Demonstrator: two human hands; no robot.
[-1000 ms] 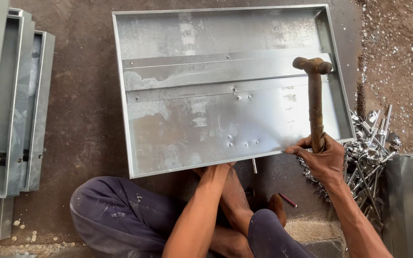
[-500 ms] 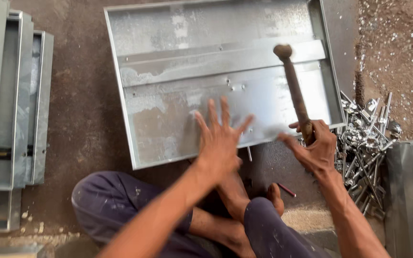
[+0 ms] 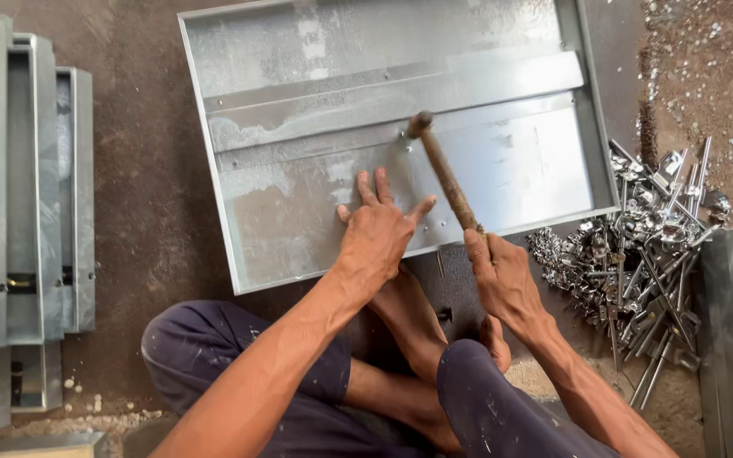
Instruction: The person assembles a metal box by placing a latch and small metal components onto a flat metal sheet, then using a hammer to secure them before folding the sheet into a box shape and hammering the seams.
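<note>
Hammer (image 3: pixel 443 174): from the head view I see my right hand (image 3: pixel 502 280) closed around its handle, head down on the ribbed metal tray (image 3: pixel 299 51) on the floor. My left hand (image 3: pixel 375 233) presses flat, fingers spread, holding nothing. Fastening looks underway; loose hardware (image 3: pixel 638 254) waits unused.

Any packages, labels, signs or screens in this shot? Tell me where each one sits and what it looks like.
None in view: no package, label, sign or screen.
What is there is bare metal: the grey sheet-metal tray on the floor, the stacked metal channels at the left, and the pile of shiny fittings at the right.
</note>
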